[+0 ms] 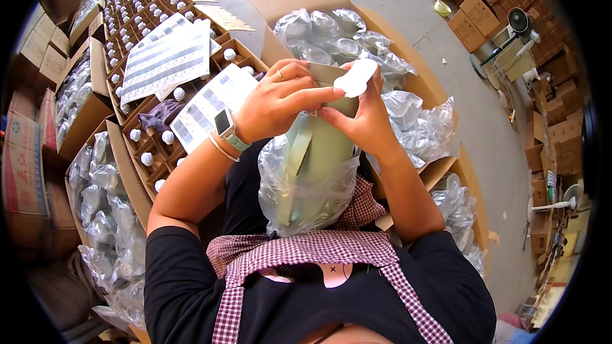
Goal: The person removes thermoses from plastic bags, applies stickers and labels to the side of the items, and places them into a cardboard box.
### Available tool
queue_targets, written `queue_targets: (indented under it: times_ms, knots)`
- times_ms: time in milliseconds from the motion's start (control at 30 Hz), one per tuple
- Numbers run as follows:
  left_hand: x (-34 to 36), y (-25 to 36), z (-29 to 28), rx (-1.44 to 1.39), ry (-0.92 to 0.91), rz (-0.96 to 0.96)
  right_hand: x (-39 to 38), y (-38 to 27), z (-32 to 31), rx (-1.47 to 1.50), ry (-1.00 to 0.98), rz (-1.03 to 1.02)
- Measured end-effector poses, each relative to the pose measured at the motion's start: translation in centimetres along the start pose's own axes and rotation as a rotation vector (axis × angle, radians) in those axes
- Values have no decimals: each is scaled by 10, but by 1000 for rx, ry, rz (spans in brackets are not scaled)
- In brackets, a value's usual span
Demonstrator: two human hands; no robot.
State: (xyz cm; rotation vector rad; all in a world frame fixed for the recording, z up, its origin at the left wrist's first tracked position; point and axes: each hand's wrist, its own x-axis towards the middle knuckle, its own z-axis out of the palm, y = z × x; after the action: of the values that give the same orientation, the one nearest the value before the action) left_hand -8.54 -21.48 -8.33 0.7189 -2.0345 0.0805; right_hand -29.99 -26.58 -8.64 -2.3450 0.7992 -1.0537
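Both hands meet over the lap on a tall grey-green bottle-shaped container [322,153] that stands upright inside a crinkled clear plastic bag [306,185], resting against a checked red-and-white apron [306,251]. The left hand [280,99], with a ring and a wristwatch, has its grip closed over the container's top, fingers curled across it. The right hand [363,111] grips the other side of the top, and its fingertips pinch a small white oval label [356,78] held just above the container. Behind the hands lies an open brown cardboard box [408,57] filled with clear plastic-wrapped bottles [338,38]. To the left stand cardboard trays of small white-capped bottles [137,19], with white printed label sheets [167,57] lying over them.
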Motion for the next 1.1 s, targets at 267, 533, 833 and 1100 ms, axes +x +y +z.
queue_targets:
  times_ms: [267,533,833,1100]
  knots:
    - [-16,-1,-7,-132,74,-30,5,-14,1,16,10,12]
    - [-34,-15,-33,-536,303,-258,2,-9,-11,62,-54,64]
    - [-45,48,28,-867,599,-790,2,-9,-7,114,-40,104]
    - [-37,80,50,-172,574,-772,1,-7,-6,117,2,94]
